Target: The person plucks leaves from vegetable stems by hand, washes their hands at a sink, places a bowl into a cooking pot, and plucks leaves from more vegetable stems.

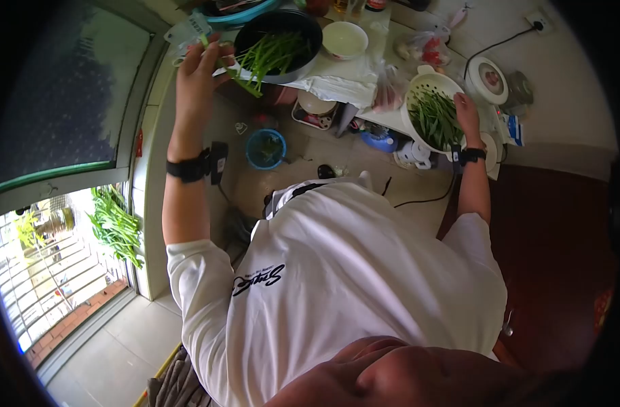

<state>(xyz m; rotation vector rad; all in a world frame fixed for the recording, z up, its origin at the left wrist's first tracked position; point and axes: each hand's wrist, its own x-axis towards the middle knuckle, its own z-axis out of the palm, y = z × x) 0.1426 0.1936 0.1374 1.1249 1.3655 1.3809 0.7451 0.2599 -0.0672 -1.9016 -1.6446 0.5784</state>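
Note:
My left hand (204, 62) is raised at the upper left, fingers closed around a green vegetable stem (204, 41). Beside it, a dark pot (312, 37) holds long, cut green stems (272, 54), some hanging over the near rim. On the right, a white colander (428, 78) contains leafy greens (434, 119). My right hand (466, 114) is closed on the colander's right rim, its fingertips close to the greens and partly hidden.
A white bowl (345, 41) stands right of the pot. Plastic bags (389, 88) hang at the counter's edge. Beneath are a blue basin (266, 149) on the floor and a cord (425, 201). Further right sits a round white lidded appliance (487, 79). More greens (116, 227) hang by the window.

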